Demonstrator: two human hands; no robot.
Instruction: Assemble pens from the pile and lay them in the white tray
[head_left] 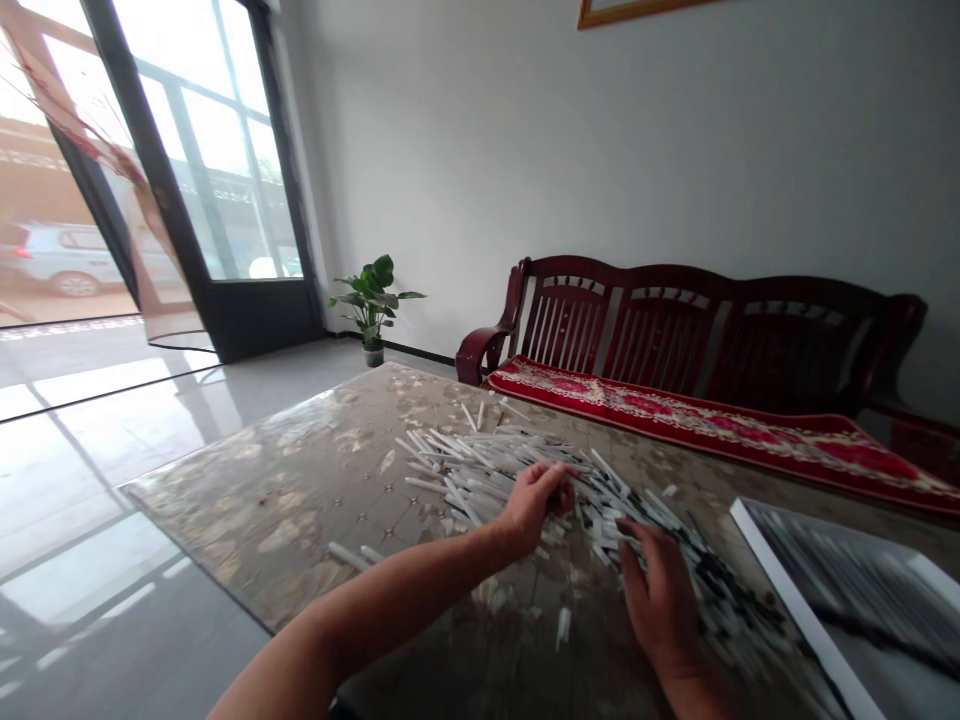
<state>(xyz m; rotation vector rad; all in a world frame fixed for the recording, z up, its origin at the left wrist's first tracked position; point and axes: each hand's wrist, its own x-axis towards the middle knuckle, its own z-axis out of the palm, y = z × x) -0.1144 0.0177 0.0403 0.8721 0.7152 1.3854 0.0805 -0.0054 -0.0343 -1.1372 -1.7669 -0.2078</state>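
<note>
A heap of thin white and black sticks (pixel 480 462) lies spread across the patterned table top (pixel 300 490). My left hand (pixel 534 503) reaches into the heap with its fingers curled down among the sticks; what they grip is hidden. My right hand (pixel 660 600) lies palm down on the darker end of the heap (pixel 720 575), fingers stretched toward the sticks. A few loose white sticks (pixel 352 555) lie apart near my left forearm, and one short piece (pixel 563 626) lies between my hands.
A white-edged box (pixel 862 600) of dark sticks sits at the table's right. Behind the table stands a dark wooden bench (pixel 675 330) with a red cushion. A potted plant (pixel 373 300) stands by the wall, glass doors at left.
</note>
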